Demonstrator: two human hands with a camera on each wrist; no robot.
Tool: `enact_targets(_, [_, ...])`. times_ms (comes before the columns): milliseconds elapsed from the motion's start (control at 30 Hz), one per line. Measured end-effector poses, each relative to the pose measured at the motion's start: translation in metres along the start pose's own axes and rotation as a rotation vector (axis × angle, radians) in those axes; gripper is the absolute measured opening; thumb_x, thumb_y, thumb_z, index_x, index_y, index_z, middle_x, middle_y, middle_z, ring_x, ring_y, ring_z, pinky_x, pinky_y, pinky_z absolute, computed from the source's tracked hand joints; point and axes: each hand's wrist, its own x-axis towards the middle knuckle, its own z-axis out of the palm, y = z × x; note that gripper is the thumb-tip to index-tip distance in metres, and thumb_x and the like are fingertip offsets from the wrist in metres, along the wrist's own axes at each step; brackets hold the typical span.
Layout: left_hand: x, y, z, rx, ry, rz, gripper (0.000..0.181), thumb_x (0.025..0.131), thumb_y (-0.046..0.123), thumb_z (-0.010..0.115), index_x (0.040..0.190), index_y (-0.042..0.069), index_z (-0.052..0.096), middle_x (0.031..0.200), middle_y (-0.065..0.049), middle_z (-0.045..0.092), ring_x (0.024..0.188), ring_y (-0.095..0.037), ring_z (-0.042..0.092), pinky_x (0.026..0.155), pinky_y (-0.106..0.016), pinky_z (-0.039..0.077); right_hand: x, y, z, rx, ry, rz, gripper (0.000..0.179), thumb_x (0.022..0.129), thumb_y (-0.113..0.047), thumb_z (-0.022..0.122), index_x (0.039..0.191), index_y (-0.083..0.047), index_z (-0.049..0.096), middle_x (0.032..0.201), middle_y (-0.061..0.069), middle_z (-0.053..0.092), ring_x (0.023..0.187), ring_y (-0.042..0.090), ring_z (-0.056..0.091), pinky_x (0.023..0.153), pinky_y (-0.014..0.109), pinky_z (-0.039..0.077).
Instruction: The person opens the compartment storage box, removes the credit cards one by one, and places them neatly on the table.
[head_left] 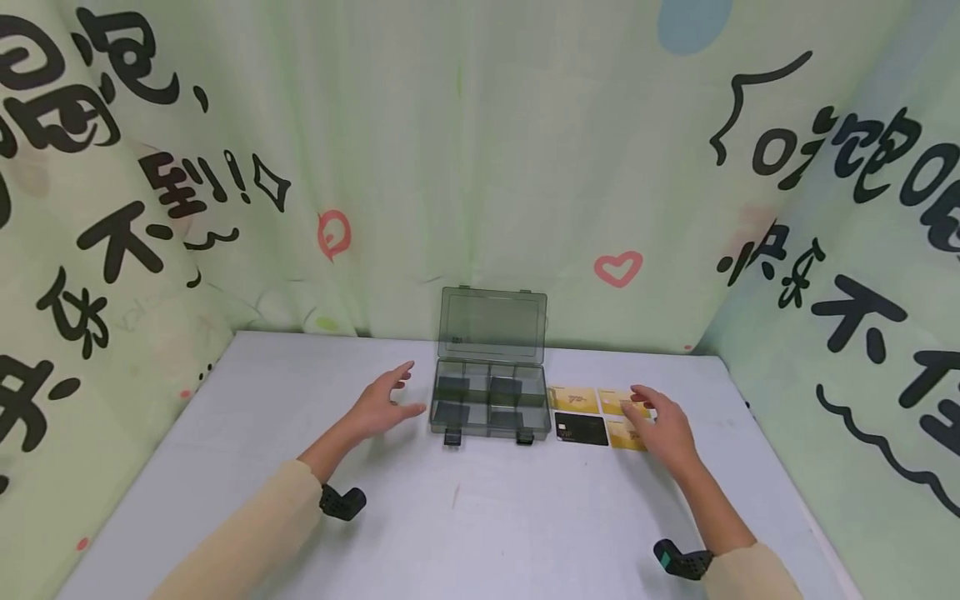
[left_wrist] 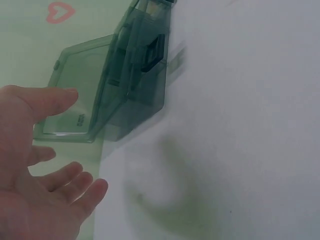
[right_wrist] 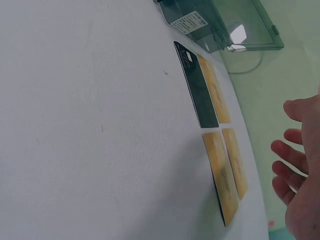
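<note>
A clear grey plastic compartment box (head_left: pixel 491 398) sits on the white table with its lid (head_left: pixel 492 323) raised at the back. Dark squares show in its compartments. To its right lie one black card (head_left: pixel 581 429) and three gold cards (right_wrist: pixel 222 172), laid out in two rows. My left hand (head_left: pixel 384 406) hovers left of the box, thumb and fingers spread, holding nothing. Over the right-hand gold cards is my right hand (head_left: pixel 663 429), its fingers loosely bent and apart from the cards in the right wrist view.
The white table (head_left: pixel 465 525) ends at a pale green curtain (head_left: pixel 480 167) printed with black characters, which closes off the back and both sides. Two black latches (head_left: pixel 452 437) hang at the box's front edge. A black wrist camera (head_left: pixel 342 503) is on the left arm.
</note>
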Motion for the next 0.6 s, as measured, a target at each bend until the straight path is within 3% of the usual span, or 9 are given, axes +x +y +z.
enact_targets(100, [-0.003, 0.003, -0.008, 0.088, 0.017, 0.06, 0.079, 0.089, 0.028, 0.068, 0.154, 0.012, 0.025, 0.152, -0.019, 0.035, 0.139, -0.038, 0.037, 0.11, -0.054, 0.039, 0.0, -0.005, 0.0, -0.002, -0.003, -0.032, 0.051, 0.099, -0.033, 0.052, 0.141, -0.005, 0.046, 0.137, 0.022, 0.05, 0.126, 0.04, 0.043, 0.105, 0.058, 0.037])
enact_targets(267, [-0.006, 0.005, -0.017, 0.236, 0.06, 0.134, 0.076, 0.091, 0.032, 0.065, 0.153, 0.01, 0.026, 0.154, -0.022, 0.03, 0.141, -0.041, 0.032, 0.112, -0.058, 0.033, 0.001, -0.013, -0.002, -0.053, -0.021, -0.059, 0.057, 0.099, -0.039, 0.051, 0.145, -0.007, 0.042, 0.147, 0.023, 0.042, 0.137, 0.045, 0.032, 0.112, 0.063, 0.026])
enact_targets(400, [-0.007, 0.007, -0.021, 0.397, 0.119, 0.186, 0.076, 0.091, 0.035, 0.064, 0.153, 0.009, 0.028, 0.154, -0.02, 0.031, 0.14, -0.04, 0.034, 0.109, -0.06, 0.036, 0.0, -0.018, -0.003, -0.083, -0.017, -0.093, 0.06, 0.099, -0.043, 0.049, 0.145, -0.007, 0.041, 0.15, 0.024, 0.037, 0.14, 0.045, 0.029, 0.114, 0.063, 0.023])
enact_targets(600, [-0.006, 0.01, -0.026, 0.612, 0.2, 0.237, 0.076, 0.09, 0.041, 0.063, 0.152, 0.009, 0.031, 0.154, -0.018, 0.033, 0.14, -0.037, 0.035, 0.106, -0.059, 0.038, -0.001, -0.023, -0.004, -0.137, 0.001, -0.189, 0.057, 0.099, -0.036, 0.051, 0.145, -0.005, 0.042, 0.151, 0.024, 0.037, 0.14, 0.045, 0.029, 0.113, 0.064, 0.024])
